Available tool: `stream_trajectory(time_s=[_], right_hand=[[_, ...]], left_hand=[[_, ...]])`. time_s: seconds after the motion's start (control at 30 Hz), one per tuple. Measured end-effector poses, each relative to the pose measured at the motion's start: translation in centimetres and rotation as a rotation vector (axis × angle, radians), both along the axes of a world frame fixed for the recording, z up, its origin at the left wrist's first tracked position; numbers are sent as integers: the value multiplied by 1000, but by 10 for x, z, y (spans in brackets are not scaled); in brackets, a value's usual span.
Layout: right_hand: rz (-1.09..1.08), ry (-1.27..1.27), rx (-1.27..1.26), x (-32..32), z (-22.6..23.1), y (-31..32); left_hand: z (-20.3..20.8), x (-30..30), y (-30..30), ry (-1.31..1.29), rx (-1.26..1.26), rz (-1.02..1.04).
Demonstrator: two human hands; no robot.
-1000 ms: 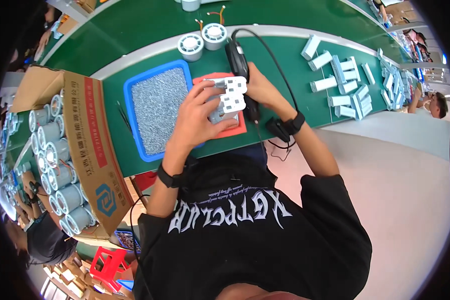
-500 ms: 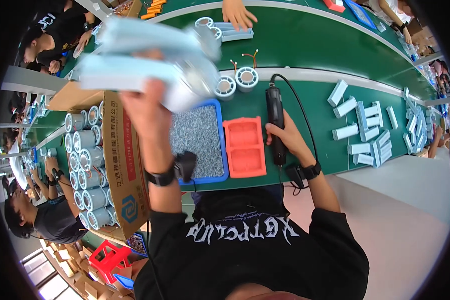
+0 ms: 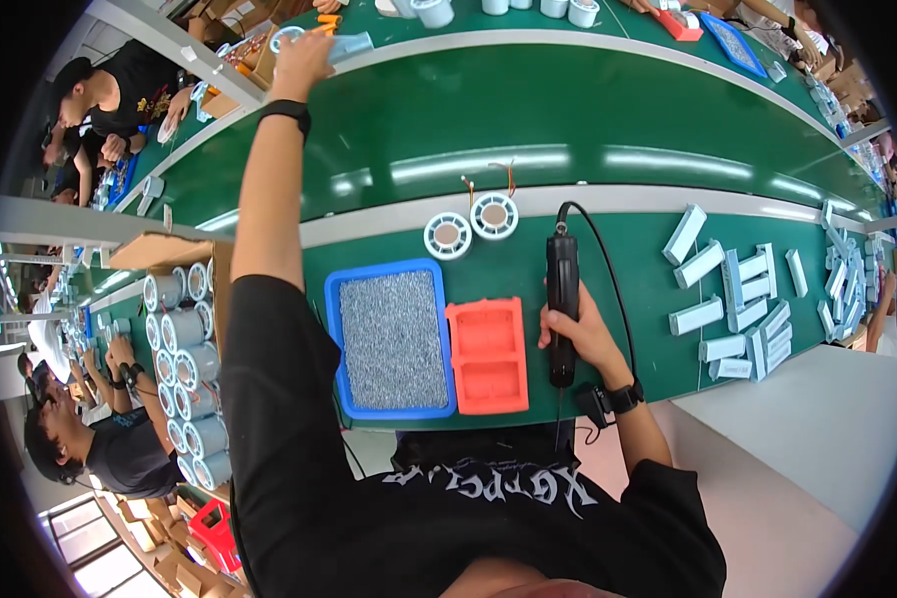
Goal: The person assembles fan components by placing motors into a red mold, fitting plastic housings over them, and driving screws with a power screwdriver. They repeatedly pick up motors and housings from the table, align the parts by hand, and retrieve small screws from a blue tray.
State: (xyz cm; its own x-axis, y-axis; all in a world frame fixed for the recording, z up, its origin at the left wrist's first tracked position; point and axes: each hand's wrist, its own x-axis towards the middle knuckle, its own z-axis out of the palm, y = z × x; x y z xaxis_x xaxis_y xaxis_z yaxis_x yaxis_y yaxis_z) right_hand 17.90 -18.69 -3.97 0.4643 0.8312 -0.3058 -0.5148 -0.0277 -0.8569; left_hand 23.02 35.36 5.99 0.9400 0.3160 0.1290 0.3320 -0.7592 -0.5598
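Note:
My left arm stretches to the far left of the bench. There my left hand [image 3: 304,65] is closed over a pale blue housing [image 3: 351,46], whose handle sticks out to the right; the fingers partly cover it. My right hand [image 3: 586,324] grips a black electric screwdriver [image 3: 563,299], its bit pointing toward me and its cord looping off behind. Left of the screwdriver lies a red two-pocket fixture [image 3: 489,394]. Beside the fixture is a blue tray [image 3: 333,344] full of small grey screws [image 3: 394,339]. Two round, pale blue fan units [image 3: 448,236] with wires stand beyond them.
Several pale blue handle shells [image 3: 698,264] lie scattered at the right. A cardboard box [image 3: 164,249] at the left holds stacked round units [image 3: 196,364]. A raised rail [image 3: 618,196] runs across the bench. Co-workers sit at the left [image 3: 120,439] and far left.
My left hand has swung away from me to the far left with the pale blue housing. The right hand still holds the screwdriver. A co-worker's hand has left the far middle.

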Motion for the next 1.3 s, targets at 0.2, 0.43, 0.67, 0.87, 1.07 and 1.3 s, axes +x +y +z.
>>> stream_trajectory(time_s=[0.2, 0.43, 0.67, 0.87, 1.07, 1.3], right_hand=[[-26, -25, -32, 0, 2, 0], [-33, -25, -39, 0, -1, -2], [-43, -29, -42, 2, -1, 1], [-37, -444, -306, 19, 10, 7], [209, -1404, -862, 29, 55, 25], [198, -1794, -239, 71, 43, 110]], left_hand=[[-66, 72, 14, -114, -37, 63], [-99, 131, 22, -160, -33, 88], [-81, 110, -13, -604, -287, -377], [-5, -38, -182, -2, -934, -165], [-41, -129, -265, 12, -849, -105], [4, -196, -305, -559, -1082, -120]])
